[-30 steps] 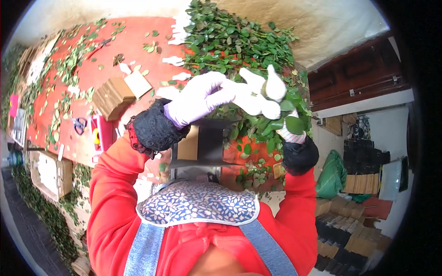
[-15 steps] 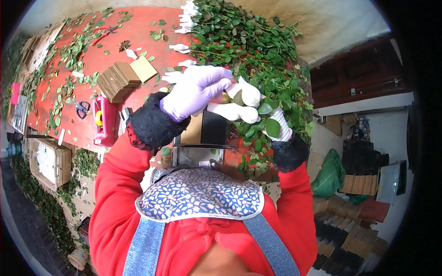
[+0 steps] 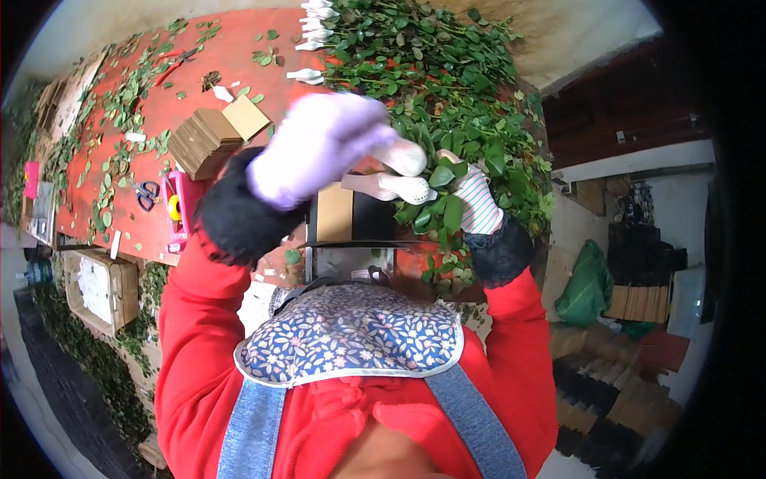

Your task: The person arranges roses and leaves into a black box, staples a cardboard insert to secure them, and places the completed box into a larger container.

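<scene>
My right hand (image 3: 477, 201), in a striped glove, is closed round leafy flower stems (image 3: 445, 180), which look like roses. Two flower heads in white mesh sleeves point left from this bunch: an upper mesh sleeve (image 3: 407, 158) and a lower sleeved flower head (image 3: 391, 188). Against the upper sleeve's left end, my left hand (image 3: 319, 148), in a lavender glove, is closed with its fingers pressed together. Motion smears that hand, and its fingers hide the sleeve's tip. The lower sleeve hangs just below, apart from the left fingers.
A large heap of leafy stems (image 3: 423, 56) covers the red table's right side, sleeved heads (image 3: 315, 36) at its left edge. Folded cardboard (image 3: 199, 144), a pink tape dispenser (image 3: 185, 207) and scissors (image 3: 147, 195) lie left. A crate (image 3: 120, 291) stands beyond the table's near-left edge.
My left hand has moved slightly left and down, onto the upper sleeve's end. My right hand and the two sleeved heads have shifted a little left; more of the right glove shows.
</scene>
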The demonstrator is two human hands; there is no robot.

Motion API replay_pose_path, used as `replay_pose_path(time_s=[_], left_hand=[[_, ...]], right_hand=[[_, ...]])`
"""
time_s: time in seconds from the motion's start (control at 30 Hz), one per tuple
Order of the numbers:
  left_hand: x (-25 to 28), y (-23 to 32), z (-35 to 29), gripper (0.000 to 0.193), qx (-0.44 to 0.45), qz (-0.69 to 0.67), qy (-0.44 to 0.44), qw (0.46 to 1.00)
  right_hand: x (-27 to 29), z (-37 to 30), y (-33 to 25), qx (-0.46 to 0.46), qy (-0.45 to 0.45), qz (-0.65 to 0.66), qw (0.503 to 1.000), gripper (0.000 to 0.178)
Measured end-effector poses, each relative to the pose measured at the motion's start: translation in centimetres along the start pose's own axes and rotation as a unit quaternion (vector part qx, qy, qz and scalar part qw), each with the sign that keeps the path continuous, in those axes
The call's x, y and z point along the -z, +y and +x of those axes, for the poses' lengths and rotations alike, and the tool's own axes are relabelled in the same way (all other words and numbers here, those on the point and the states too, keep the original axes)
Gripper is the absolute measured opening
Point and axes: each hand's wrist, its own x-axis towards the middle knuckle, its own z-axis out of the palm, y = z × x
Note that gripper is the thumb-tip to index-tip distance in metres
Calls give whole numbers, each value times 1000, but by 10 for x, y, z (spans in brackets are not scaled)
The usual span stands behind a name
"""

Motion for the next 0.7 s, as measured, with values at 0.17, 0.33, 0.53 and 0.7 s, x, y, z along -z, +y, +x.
replay_pose_path(time_s=[0.17,0.33,0.53,0.7], left_hand=[[40,2,-32,33,240,-259,24,935],[-41,6,-55,31,102,-60,-31,993],[27,-4,-75,12,235,-34,33,971],[17,16,-82,45,117,-49,-152,980]], right_hand=[[25,5,18,-51,-29,326,944,23],[0,-8,-1,102,-14,-26,994,19],[52,-3,44,296,57,-608,735,22],[23,2,20,260,39,-618,741,23]])
